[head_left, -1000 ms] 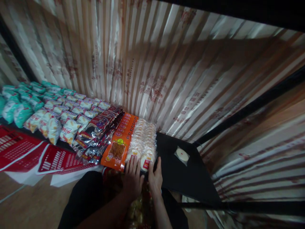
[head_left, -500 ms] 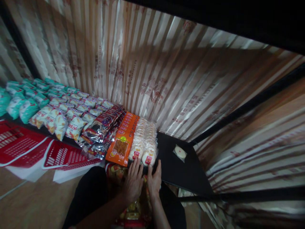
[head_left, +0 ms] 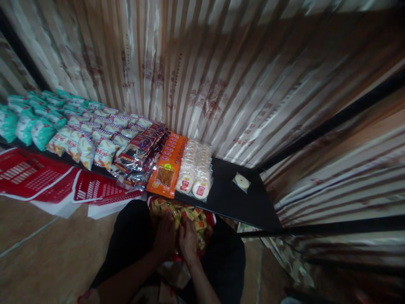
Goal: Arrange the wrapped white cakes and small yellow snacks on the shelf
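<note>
low centre of frame: left hand [head_left: 164, 237] and right hand [head_left: 189, 241] both sunk in the bag [head_left: 213, 219] of yellow packets [head_left: 172, 210] just under the black shelf [head_left: 230, 198] edge, fingers buried and blurred so grip cannot be told; best taken few at a time, clear of the round crackers [head_left: 195, 171].

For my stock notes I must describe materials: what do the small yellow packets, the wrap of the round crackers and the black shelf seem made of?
The small yellow packets: probably glossy printed plastic film; blurred. The round crackers' wrap: clear shiny film, crackers visible through it. The black shelf: matt, flat, perhaps painted metal or board; unclear.
</note>
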Demonstrator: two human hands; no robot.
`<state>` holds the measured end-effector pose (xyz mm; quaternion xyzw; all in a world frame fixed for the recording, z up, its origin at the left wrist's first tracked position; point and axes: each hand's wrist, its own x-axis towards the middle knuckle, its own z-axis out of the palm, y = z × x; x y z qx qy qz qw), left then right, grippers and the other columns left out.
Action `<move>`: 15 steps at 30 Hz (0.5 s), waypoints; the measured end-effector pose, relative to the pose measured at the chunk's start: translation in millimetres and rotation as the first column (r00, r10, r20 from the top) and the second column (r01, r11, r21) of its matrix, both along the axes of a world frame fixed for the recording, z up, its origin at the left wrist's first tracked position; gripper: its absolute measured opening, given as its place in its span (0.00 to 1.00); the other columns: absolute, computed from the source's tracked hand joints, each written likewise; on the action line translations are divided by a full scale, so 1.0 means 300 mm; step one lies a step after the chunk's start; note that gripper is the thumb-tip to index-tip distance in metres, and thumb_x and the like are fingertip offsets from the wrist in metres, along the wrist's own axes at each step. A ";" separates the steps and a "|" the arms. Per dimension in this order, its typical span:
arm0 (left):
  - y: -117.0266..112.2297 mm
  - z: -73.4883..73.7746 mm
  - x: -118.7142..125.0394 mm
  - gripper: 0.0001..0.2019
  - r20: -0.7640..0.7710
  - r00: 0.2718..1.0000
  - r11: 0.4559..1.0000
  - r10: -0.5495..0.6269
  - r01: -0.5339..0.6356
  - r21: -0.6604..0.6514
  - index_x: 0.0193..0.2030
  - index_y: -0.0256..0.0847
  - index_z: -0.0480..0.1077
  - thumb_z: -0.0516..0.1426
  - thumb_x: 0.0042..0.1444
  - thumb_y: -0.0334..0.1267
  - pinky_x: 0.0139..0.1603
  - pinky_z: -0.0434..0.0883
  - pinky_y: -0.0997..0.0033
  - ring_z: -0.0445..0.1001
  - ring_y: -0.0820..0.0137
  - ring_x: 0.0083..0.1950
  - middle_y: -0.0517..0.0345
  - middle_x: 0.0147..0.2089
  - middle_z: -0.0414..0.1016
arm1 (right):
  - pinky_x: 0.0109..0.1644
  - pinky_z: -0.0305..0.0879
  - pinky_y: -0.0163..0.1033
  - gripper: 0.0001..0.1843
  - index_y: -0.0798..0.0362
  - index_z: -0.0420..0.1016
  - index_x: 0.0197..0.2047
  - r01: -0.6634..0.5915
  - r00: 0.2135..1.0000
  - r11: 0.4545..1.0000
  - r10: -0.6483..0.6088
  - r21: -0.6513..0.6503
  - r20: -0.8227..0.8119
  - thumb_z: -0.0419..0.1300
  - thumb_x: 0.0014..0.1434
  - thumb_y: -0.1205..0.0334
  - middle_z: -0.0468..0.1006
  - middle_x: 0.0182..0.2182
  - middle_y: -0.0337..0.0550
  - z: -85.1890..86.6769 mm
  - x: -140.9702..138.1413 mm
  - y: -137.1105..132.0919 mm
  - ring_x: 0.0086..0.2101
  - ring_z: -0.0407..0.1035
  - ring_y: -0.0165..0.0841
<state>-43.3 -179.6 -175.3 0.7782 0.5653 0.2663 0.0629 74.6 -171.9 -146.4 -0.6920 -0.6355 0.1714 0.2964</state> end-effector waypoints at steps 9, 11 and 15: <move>0.118 0.023 -0.073 0.25 0.033 0.951 0.937 0.307 -0.296 -0.185 0.60 0.28 0.56 0.47 0.53 0.27 0.64 0.53 0.47 0.41 0.53 0.69 0.38 0.66 0.51 | 0.59 0.57 0.47 0.27 0.62 0.67 0.55 -0.088 0.994 0.992 0.094 -0.088 0.057 0.47 0.52 0.70 0.68 0.55 0.56 -0.087 -0.006 0.043 0.57 0.59 0.40; 0.167 0.043 -0.083 0.25 -0.020 0.957 0.936 0.288 -0.286 -0.203 0.59 0.29 0.57 0.47 0.53 0.27 0.64 0.52 0.47 0.44 0.52 0.68 0.39 0.64 0.55 | 0.60 0.57 0.48 0.27 0.61 0.66 0.56 -0.081 0.994 0.994 0.087 -0.078 0.066 0.47 0.51 0.71 0.66 0.56 0.56 -0.077 0.001 0.072 0.58 0.58 0.40; 0.252 0.072 -0.098 0.20 -0.092 0.966 0.929 0.240 -0.256 -0.268 0.54 0.30 0.63 0.48 0.54 0.31 0.61 0.55 0.48 0.57 0.54 0.62 0.40 0.56 0.66 | 0.61 0.55 0.48 0.30 0.60 0.63 0.58 -0.091 0.992 0.994 0.095 -0.056 0.078 0.48 0.50 0.74 0.66 0.57 0.54 -0.051 0.021 0.133 0.59 0.55 0.40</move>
